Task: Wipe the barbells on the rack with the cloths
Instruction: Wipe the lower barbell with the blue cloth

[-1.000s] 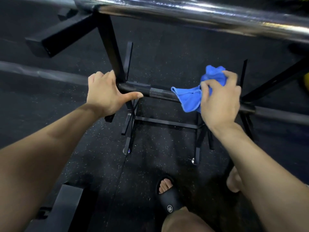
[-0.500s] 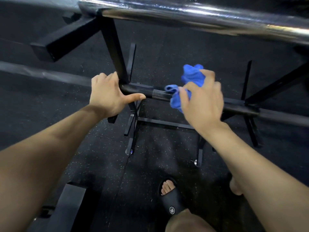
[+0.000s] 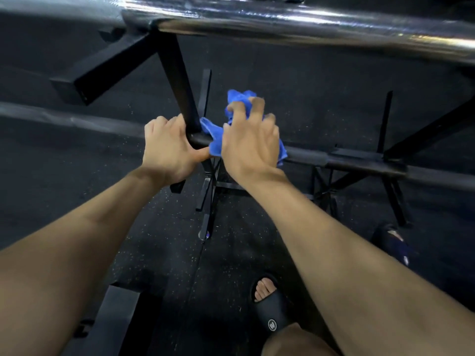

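A dark barbell lies across the lower pegs of a black rack, running from far left to far right. My left hand grips the bar just left of the rack's upright, thumb stretched along it. My right hand holds a bunched blue cloth wrapped over the bar, right beside my left thumb and the upright. A shiny chrome barbell sits on the rack's top level, across the upper part of the view.
The rack's right upright and braces stand to the right. Black speckled rubber floor lies below. My foot in a black slide sandal is near the bottom, another shoe at right. A black block sits bottom left.
My right hand slid the blue cloth leftward along the dark barbell, from near the right upright to beside my left hand. My left hand kept its grip.
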